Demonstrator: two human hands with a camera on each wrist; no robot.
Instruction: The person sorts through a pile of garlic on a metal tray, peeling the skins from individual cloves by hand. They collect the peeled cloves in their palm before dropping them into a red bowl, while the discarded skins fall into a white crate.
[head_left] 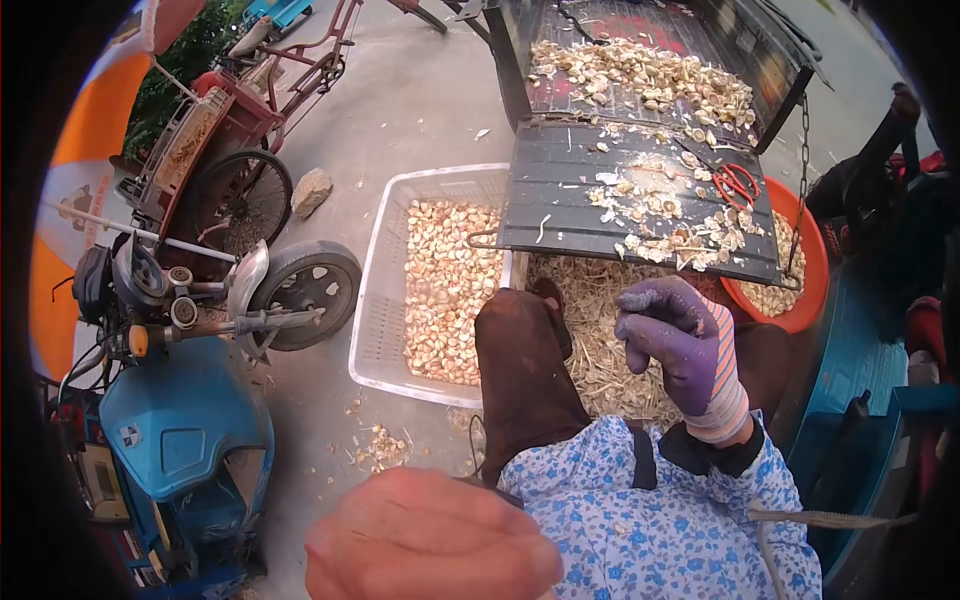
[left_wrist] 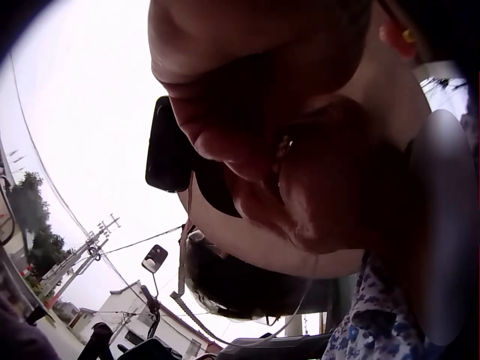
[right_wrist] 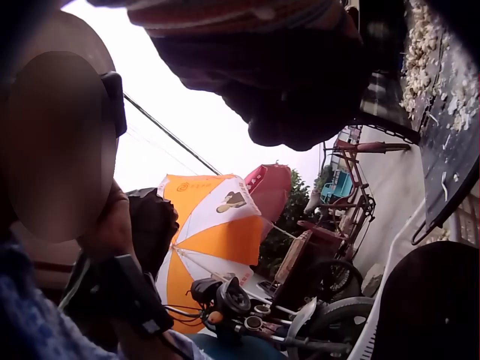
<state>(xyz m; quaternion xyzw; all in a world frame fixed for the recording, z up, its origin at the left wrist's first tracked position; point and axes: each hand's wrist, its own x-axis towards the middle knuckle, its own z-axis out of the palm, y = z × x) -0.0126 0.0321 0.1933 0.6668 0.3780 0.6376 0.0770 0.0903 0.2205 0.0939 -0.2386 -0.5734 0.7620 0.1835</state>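
My bare left hand (head_left: 430, 540) is raised close to the camera at the bottom of the head view, its fingers curled in. The left wrist view has that hand (left_wrist: 270, 150) dark against the light; any small thing inside it is hidden. Over my lap is my right hand (head_left: 680, 345) in a purple-coated glove with a striped cuff, fingers loosely bent, nothing visible between them. A white plastic crate (head_left: 375, 290) of peeled-looking garlic cloves (head_left: 450, 290) stands left of my knee. Ahead, a dark tailgate (head_left: 560, 205) bears garlic skins (head_left: 650, 200) and red-handled scissors (head_left: 735, 187).
More garlic (head_left: 650, 75) is heaped on the truck bed behind the tailgate. An orange tub (head_left: 812, 290) with garlic sits at the right. Stalk litter (head_left: 600, 350) covers the ground below the tailgate. A blue motor tricycle (head_left: 185, 420) and an old cargo tricycle (head_left: 210, 140) stand left.
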